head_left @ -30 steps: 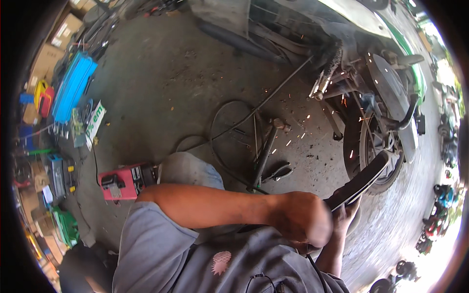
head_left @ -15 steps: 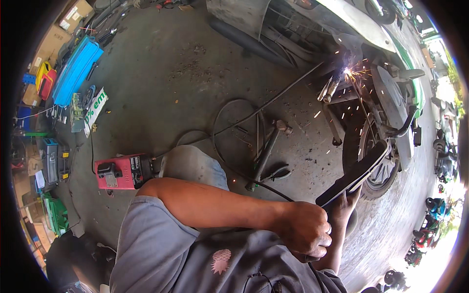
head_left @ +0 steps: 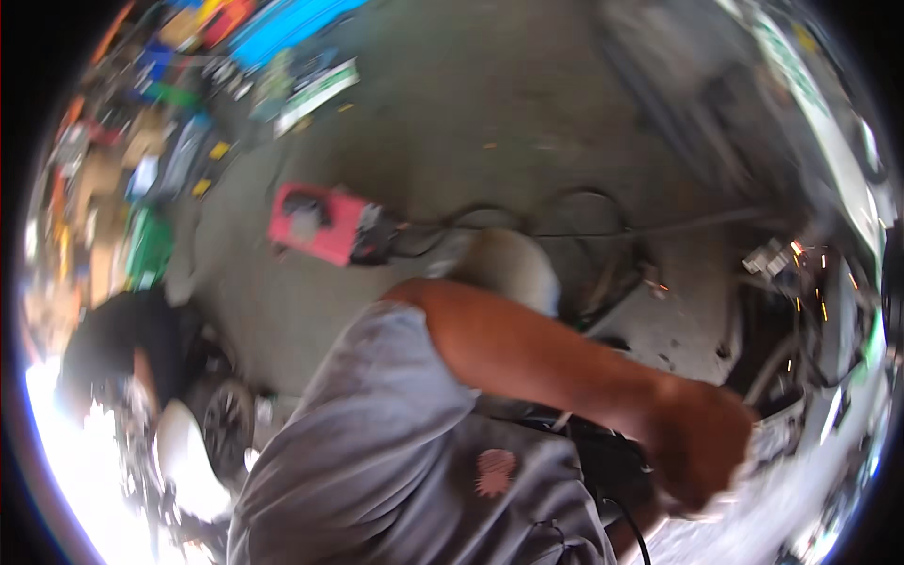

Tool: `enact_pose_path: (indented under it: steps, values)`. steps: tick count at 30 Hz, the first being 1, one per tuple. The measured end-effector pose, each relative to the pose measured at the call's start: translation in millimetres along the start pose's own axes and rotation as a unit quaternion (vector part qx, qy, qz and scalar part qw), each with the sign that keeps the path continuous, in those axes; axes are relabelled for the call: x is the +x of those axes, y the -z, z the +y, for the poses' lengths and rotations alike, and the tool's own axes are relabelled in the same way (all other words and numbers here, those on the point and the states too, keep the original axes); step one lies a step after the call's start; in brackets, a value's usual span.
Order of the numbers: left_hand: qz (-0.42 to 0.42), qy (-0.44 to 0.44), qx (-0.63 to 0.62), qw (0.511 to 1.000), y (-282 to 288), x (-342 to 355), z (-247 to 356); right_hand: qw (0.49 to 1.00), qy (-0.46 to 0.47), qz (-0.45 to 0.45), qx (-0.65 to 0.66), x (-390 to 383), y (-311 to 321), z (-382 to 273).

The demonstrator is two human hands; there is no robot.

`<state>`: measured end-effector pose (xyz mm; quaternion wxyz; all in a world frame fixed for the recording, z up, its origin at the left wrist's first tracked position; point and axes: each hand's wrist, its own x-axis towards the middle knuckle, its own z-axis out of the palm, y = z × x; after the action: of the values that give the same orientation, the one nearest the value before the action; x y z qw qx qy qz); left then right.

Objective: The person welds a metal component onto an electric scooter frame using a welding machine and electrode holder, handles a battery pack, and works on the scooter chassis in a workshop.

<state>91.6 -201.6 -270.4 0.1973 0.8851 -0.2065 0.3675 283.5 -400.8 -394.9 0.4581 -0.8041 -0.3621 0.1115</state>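
My left arm reaches across my body to the right. At its end my left hand (head_left: 699, 447) is smeared by motion but keeps a closed, fist-like shape; what it holds cannot be made out. Below that forearm, against my grey shirt, a black panel (head_left: 612, 461) like a welding shield shows in part. A black cable (head_left: 633, 527) curves down beside it. Only a piece of my right forearm shows under the left hand; my right hand is hidden behind it. Farther off to the right, a few orange sparks fall by a bright metal piece (head_left: 770, 260) on the vehicle.
A red welding machine (head_left: 325, 224) stands on the floor left of my knee (head_left: 513, 268), its cables looping rightward. A blurred hammer (head_left: 612, 297) lies beyond my arm. Boxes and a green bin (head_left: 149, 247) line the left, near a dark-clothed person (head_left: 118, 353). A vehicle (head_left: 716, 104) fills the upper right.
The view has swung, shifting the welding machine and knee rightward. The bright welding arc is gone, leaving a few sparks. The black shield no longer stands out beyond my left hand.
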Motion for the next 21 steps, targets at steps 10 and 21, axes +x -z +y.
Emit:
enact_pose_path:
  steps: [10, 21]
  values:
    - [0.297, 0.660, 0.277, 0.631, 112, -257, 51, 1.000, -0.005, -0.006, -0.006, -16, -1, 3]
    - [-0.101, 0.753, 0.394, 0.516, 74, -470, 194, 0.996, 0.035, 0.006, -0.085, -14, 34, 43]
